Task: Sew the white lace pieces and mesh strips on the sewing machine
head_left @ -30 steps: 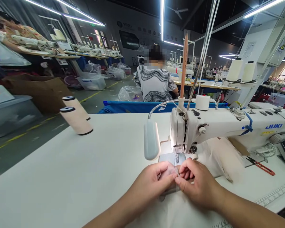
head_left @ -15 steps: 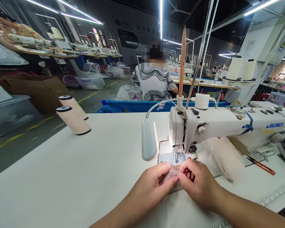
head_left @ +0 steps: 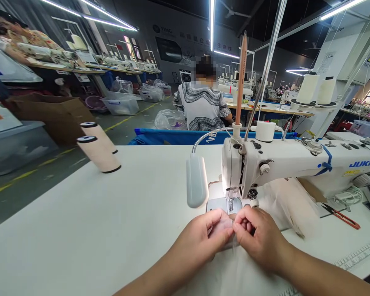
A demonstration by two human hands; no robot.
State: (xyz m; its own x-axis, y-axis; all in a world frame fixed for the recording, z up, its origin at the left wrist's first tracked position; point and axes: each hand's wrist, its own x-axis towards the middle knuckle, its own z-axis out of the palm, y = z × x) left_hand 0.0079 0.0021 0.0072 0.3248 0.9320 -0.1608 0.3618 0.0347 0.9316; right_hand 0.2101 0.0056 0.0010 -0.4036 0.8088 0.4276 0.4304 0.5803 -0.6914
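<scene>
Just in front of the needle area of a white sewing machine (head_left: 283, 158), my two hands meet at the fingertips. My left hand (head_left: 205, 236) is closed on thin, sheer pale fabric (head_left: 221, 226), part of which shows between thumb and fingers. Thumb and forefinger of my right hand (head_left: 259, 236) pinch the edge of the same fabric. Some of it hangs below the fingertips, over the table edge side. The metal needle plate (head_left: 217, 204) and presser foot (head_left: 231, 203) are right behind the hands, and my fingers hide part of the fabric.
A lamp (head_left: 197, 181) hangs left of the needle. Two thread cones (head_left: 101, 154) stand on the white table (head_left: 111, 213) at the back left. Red-handled snips (head_left: 343, 218) and more sheer fabric (head_left: 291, 205) lie at right. A person (head_left: 202, 100) sits ahead, back turned.
The view has shifted slightly, so the scene sits a little further right. Both hands keep their pinch on the fabric and have barely moved.
</scene>
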